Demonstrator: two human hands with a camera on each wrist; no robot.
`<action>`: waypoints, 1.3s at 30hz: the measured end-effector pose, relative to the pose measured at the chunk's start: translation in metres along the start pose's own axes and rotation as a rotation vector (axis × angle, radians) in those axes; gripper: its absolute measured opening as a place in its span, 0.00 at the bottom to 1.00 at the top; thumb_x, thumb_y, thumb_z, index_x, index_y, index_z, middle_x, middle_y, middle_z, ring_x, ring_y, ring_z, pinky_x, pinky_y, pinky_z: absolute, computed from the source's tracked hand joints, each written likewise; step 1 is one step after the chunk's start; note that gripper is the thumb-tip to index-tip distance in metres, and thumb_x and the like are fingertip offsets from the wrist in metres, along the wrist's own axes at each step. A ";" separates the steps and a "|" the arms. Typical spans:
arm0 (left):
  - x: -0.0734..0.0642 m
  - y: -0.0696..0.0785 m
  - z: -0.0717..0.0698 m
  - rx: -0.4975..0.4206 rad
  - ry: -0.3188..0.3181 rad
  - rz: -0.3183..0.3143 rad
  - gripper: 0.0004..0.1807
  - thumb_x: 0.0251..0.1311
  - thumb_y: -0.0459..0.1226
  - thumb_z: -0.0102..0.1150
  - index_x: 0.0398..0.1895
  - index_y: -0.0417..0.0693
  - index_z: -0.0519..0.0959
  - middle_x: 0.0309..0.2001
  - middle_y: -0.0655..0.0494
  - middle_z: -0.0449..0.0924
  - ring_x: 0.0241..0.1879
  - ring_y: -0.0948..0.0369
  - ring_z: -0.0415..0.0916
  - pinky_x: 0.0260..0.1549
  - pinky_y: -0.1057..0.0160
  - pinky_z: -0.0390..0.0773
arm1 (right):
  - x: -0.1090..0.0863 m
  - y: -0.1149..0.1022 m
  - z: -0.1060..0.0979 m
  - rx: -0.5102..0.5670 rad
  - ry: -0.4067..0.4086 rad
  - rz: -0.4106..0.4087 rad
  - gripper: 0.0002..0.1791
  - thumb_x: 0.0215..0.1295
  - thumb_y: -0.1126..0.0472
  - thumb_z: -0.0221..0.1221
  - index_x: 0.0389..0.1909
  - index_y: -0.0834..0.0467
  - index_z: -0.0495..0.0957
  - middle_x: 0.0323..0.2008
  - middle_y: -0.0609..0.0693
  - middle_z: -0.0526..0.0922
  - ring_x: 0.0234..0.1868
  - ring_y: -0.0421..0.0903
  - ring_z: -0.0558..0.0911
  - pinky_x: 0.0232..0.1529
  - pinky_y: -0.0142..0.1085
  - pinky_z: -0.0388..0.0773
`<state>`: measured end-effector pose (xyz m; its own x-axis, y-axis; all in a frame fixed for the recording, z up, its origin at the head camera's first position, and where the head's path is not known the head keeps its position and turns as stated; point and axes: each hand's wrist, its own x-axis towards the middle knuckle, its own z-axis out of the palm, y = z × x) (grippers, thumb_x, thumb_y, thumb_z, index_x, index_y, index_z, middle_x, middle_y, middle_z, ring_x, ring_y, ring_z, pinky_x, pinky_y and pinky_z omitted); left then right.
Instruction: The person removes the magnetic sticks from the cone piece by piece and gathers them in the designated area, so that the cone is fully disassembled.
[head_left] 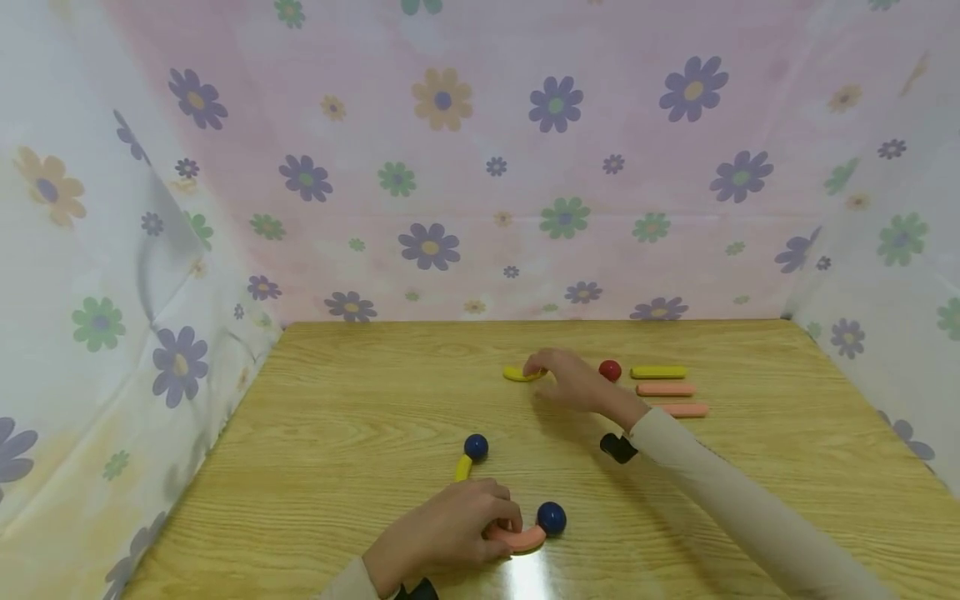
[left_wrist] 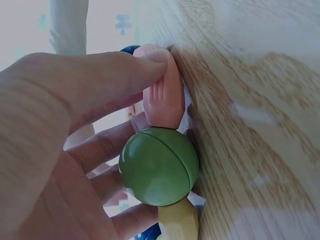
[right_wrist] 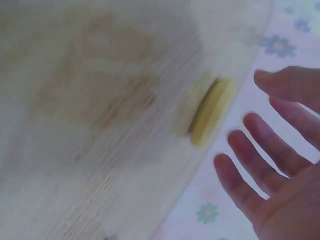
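Observation:
My left hand [head_left: 453,525] pinches a curved pink stick [head_left: 527,542] between thumb and fingers, low over the wooden table. One end of that stick meets a dark blue ball [head_left: 552,518]. In the left wrist view its other end meets a green ball [left_wrist: 159,166], which my hand hides from the head view. A yellow stick [left_wrist: 178,220] joins the green ball's far side, and another blue ball [head_left: 476,447] sits at a yellow stick's end. Farther back, my right hand [head_left: 573,383] reaches over a curved yellow stick [head_left: 516,374], its fingers loosely spread and apart from it in the right wrist view.
Right of my right hand lie a red ball [head_left: 610,370], a straight yellow stick [head_left: 658,372] and two straight pink sticks, one nearer the back [head_left: 666,390] and one partly behind my wrist [head_left: 686,410]. Flowered cloth [head_left: 495,192] closes the table's back and sides.

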<state>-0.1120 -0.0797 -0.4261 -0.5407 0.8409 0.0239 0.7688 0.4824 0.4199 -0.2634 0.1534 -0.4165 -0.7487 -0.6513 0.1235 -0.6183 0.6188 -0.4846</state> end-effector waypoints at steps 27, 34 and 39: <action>0.005 -0.001 0.003 -0.119 0.030 -0.075 0.05 0.55 0.39 0.65 0.26 0.59 0.79 0.26 0.72 0.69 0.26 0.74 0.65 0.25 0.76 0.67 | -0.110 -0.061 0.034 0.487 -0.235 -0.212 0.19 0.52 0.76 0.62 0.43 0.56 0.75 0.41 0.46 0.79 0.40 0.39 0.79 0.35 0.33 0.79; 0.005 -0.004 0.005 -0.189 0.043 -0.062 0.06 0.55 0.39 0.65 0.25 0.61 0.78 0.28 0.74 0.71 0.28 0.74 0.66 0.26 0.76 0.68 | -0.113 -0.060 0.038 0.543 -0.207 -0.166 0.19 0.50 0.77 0.64 0.42 0.57 0.76 0.40 0.47 0.79 0.41 0.40 0.80 0.35 0.33 0.80; 0.007 -0.003 0.005 -0.200 0.059 -0.043 0.09 0.55 0.39 0.65 0.21 0.61 0.77 0.26 0.74 0.71 0.27 0.74 0.66 0.26 0.76 0.68 | -0.115 -0.059 0.040 0.564 -0.175 -0.150 0.19 0.49 0.76 0.64 0.41 0.56 0.76 0.39 0.47 0.79 0.39 0.41 0.81 0.34 0.35 0.80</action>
<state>-0.1168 -0.0738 -0.4323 -0.5950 0.8020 0.0530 0.6650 0.4542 0.5929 -0.1317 0.1742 -0.4365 -0.5835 -0.8052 0.1052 -0.4563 0.2180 -0.8627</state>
